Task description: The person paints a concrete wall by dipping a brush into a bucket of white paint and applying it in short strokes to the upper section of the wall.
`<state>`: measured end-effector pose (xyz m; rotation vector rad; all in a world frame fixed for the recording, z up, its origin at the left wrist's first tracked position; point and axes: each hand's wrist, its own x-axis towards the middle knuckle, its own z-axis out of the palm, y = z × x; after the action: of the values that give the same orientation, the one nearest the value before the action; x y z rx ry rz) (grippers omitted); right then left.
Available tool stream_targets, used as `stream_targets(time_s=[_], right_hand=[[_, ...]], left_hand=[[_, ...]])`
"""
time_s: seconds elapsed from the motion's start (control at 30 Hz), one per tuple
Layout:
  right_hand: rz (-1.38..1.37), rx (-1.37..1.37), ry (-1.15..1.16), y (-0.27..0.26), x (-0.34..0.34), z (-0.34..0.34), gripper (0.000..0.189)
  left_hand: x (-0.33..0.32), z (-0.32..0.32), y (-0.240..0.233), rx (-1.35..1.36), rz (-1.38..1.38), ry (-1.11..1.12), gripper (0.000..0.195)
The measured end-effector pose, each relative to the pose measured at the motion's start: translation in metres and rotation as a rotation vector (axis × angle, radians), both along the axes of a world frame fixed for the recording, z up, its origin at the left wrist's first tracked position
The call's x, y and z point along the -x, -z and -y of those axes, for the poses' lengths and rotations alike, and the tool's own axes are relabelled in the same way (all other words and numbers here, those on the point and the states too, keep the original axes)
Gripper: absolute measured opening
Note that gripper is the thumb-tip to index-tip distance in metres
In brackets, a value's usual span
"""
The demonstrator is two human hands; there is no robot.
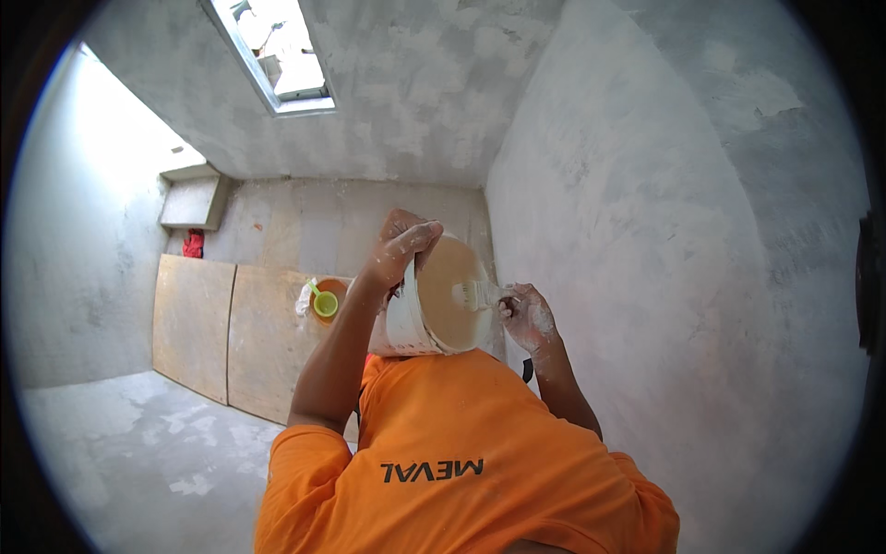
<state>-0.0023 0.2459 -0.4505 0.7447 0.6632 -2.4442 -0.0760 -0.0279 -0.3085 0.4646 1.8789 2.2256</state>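
Observation:
My left hand [408, 242] grips the far left side of the rim of a white plastic bucket [401, 325] held against my front. The bucket leans, its mouth turned up and to the right, and smooth beige liquid [443, 277] shows inside. My right hand [529, 317] pinches a pale, partly see-through tool [477, 295], perhaps a flat brush, over the right part of the mouth. Whether the tool's tip touches the liquid, I cannot tell. White smears cover both hands.
A patchy grey plastered wall [623, 228] rises close on my right. Below, wooden boards [266, 332] carry an orange basin [338, 285] with a green dipper [325, 302], beside a white crumpled item [303, 298]. Farther off are a red cloth-like item [194, 244], a ledge [190, 197] and a window opening [284, 55].

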Motion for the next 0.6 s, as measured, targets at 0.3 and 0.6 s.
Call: stream_targets(time_s=[0.3,0.6], right_hand=[[-0.464,-0.131,0.286,-0.105,-0.048,0.011,0.031],[-1.086,-0.799,1.021,-0.324,-0.143,-0.033,0.034]], left_hand=[[0.001,-0.024,-0.082,-0.190,-0.074,-0.015,0.052],[-0.037,-0.118,-0.269,-0.411,-0.687,0.097,0.046]])
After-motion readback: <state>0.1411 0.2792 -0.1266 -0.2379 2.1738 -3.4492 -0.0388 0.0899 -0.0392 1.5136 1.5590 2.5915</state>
